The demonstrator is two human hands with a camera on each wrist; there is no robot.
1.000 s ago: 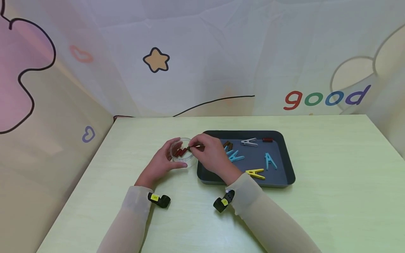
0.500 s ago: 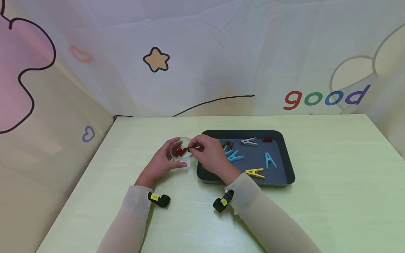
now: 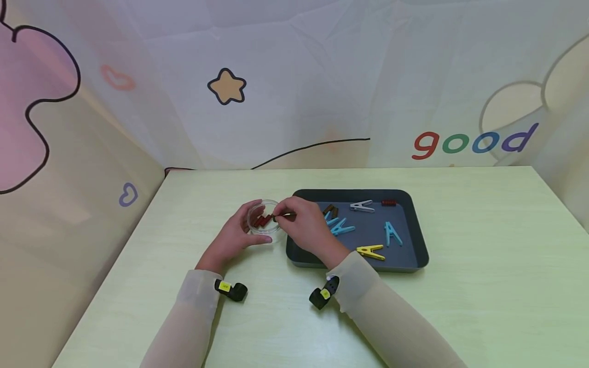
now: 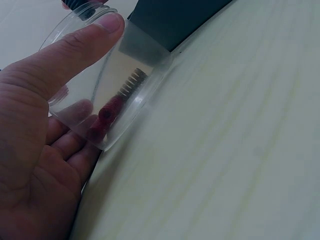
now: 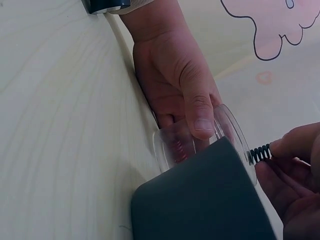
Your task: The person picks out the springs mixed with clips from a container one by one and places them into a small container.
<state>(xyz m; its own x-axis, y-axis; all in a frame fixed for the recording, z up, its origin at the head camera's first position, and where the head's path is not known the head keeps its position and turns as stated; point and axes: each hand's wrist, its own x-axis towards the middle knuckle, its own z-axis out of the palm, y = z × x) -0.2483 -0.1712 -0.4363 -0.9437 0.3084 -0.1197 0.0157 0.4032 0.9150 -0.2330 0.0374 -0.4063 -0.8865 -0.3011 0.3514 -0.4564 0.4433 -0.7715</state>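
My left hand (image 3: pixel 230 239) grips a clear plastic jar (image 4: pixel 157 52), its thumb near the rim and its fingers round the far side. The jar is tilted, with its mouth towards my right hand (image 3: pixel 308 225). Red springs (image 4: pixel 107 112) and a greyish spring (image 4: pixel 134 80) lie inside, against the lower wall. Between thumb and fingers, my right hand pinches a dark coil spring (image 5: pixel 260 153) at the jar's mouth. In the head view that spring is mostly covered by the fingers.
Right of the jar, partly under my right forearm, stands a dark grey tray (image 3: pixel 420 250). In it lie blue clothespins (image 3: pixel 342 228), a yellow clothespin (image 3: pixel 370 251), a pale grey clothespin (image 3: pixel 362 206), a red spring (image 3: pixel 388 203) and brownish springs (image 3: pixel 334 211). Behind the table hangs a printed cloth (image 3: pixel 294 92).
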